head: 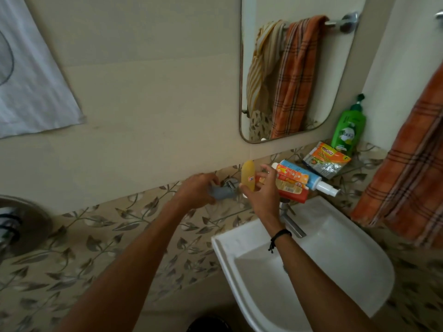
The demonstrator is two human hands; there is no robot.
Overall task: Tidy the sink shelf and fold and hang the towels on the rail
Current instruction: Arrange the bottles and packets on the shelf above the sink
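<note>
My right hand [262,192] holds a small yellow bottle [248,174] upright at the left end of the sink shelf. My left hand [197,191] is closed around a grey object [223,192] beside a chrome wall fitting. On the glass shelf [352,167] lie an orange and red toothpaste pack [291,182], a white and blue pump bottle [311,178] on its side, an orange scrubber packet [327,159] and an upright green bottle [348,127]. An orange checked towel [407,178] hangs at the right. The mirror [299,68] reflects that towel and a striped one bunched on a rail.
A white basin [335,259] with a chrome tap [291,221] sits below the shelf. A white cloth [31,75] hangs on the left wall. A round metal object [26,224] is at the left edge. Leaf-patterned tiles cover the lower wall.
</note>
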